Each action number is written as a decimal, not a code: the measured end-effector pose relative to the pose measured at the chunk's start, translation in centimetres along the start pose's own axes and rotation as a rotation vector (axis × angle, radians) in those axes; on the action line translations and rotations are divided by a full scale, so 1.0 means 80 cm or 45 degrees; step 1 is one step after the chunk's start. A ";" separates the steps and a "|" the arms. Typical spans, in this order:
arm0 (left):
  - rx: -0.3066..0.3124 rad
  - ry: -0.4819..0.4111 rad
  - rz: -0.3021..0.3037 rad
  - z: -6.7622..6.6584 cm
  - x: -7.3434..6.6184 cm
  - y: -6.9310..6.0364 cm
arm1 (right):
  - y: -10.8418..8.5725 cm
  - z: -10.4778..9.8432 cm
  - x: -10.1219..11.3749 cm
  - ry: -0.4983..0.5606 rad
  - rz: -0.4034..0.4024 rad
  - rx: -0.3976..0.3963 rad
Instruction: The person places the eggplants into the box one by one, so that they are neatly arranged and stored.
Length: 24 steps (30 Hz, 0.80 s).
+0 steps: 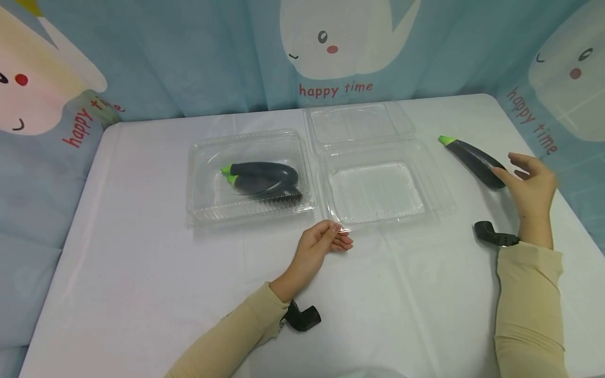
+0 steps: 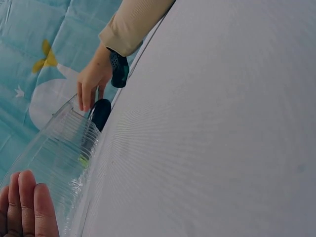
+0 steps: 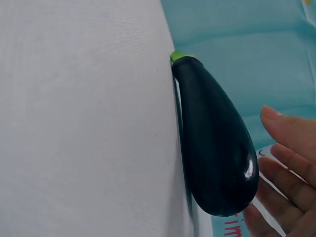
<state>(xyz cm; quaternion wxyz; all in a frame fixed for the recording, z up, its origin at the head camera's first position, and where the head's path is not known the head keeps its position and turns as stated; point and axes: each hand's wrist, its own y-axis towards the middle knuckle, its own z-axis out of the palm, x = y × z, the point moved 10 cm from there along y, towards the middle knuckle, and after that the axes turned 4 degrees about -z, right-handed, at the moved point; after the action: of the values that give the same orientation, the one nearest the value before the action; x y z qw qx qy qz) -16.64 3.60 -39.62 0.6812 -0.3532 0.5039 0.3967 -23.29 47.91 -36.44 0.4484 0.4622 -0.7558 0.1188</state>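
My left hand (image 1: pixel 317 242) is at the near left corner of an open clear plastic clamshell box (image 1: pixel 378 218), its thumb and forefinger pinching the rim. In the left wrist view its other fingers (image 2: pixel 27 207) look straight; the thumb is out of sight there. At the right side of the table lies a dark eggplant (image 1: pixel 475 161) with a green stem end. My right hand (image 1: pixel 534 186) is beside the thick end of this eggplant (image 3: pixel 215 143), thumb and fingers spread apart and not closed round it.
Left of the open box stands a shut clear plastic box (image 1: pixel 208 194) with eggplants (image 1: pixel 264 170) and a dark bristly thing inside. The open box's lid (image 1: pixel 354 126) lies folded back. A white cloth covers the table (image 1: pixel 142 289); a blue printed curtain (image 1: pixel 212 52) hangs behind.
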 end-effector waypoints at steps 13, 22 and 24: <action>-0.011 0.006 -0.015 -0.003 0.001 -0.001 | -0.006 0.025 -0.018 -0.125 0.094 0.164; 0.007 0.015 -0.007 -0.001 0.002 0.000 | -0.011 0.026 -0.018 -0.186 0.093 0.211; 0.011 0.016 -0.005 0.000 0.002 0.000 | -0.012 0.026 -0.018 -0.194 0.103 0.218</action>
<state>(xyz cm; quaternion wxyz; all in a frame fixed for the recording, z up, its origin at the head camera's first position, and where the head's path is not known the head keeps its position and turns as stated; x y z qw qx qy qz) -16.64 3.63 -39.80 0.6803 -0.3539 0.5090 0.3909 -23.45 47.03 -38.96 0.3433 0.4756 -0.7929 0.1653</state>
